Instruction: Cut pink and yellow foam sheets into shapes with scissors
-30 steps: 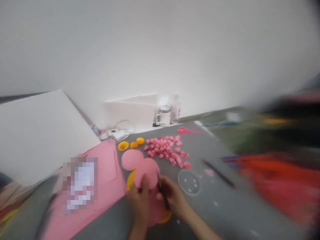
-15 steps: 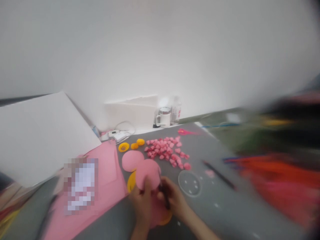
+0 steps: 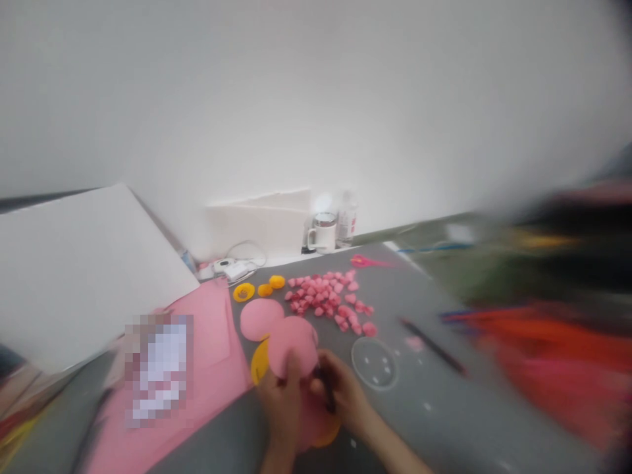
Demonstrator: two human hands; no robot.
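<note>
My left hand (image 3: 282, 401) pinches a round pink paper disc (image 3: 292, 342), thumb on top, and holds it up over the table. Close against the disc's right edge, my right hand (image 3: 343, 392) is closed round black-handled scissors (image 3: 326, 387); the blades are mostly hidden by the paper and fingers. A narrow curl shows at the disc's upper right edge. Behind it lies another pink disc (image 3: 261, 318). Below the hands are more pink paper and a yellow round piece (image 3: 259, 363), partly covered.
Small pink folded pieces (image 3: 320, 293) lie heaped behind the hands, near yellow rolls (image 3: 270, 285) and pink scissors (image 3: 365, 261). A clear disc (image 3: 374, 363) and a dark pencil-like stick (image 3: 434, 345) are at right. Pink sheets (image 3: 207, 329) lie left; a white mug (image 3: 324, 234) stands behind.
The view has shifted very slightly. Both hands keep nearly the same place and grip, and the pink disc sits a touch lower in view.
</note>
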